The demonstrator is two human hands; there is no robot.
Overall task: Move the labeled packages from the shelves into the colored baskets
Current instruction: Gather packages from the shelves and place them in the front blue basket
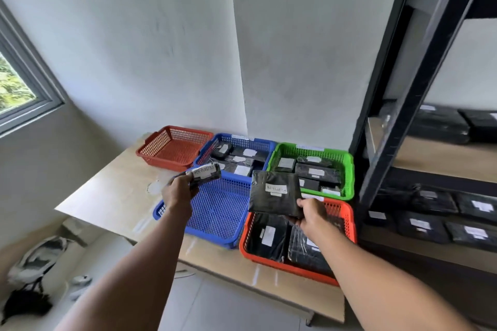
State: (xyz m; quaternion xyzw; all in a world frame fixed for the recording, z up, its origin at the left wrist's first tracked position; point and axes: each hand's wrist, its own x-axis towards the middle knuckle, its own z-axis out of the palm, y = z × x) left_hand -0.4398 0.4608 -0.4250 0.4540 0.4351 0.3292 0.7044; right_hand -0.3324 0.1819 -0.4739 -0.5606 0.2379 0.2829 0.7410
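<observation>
Pinching package (274,193) between fingers (300,203).

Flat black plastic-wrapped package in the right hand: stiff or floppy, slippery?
The flat black plastic-wrapped package is pinched at one corner by the right hand yet stays flat, so probably fairly stiff and light. Its glossy wrap looks slick; a corner pinch may slip.

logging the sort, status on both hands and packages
Left hand holding small package over empty blue basket. Right hand holding flat package above near red basket. Nothing blocking.
</observation>
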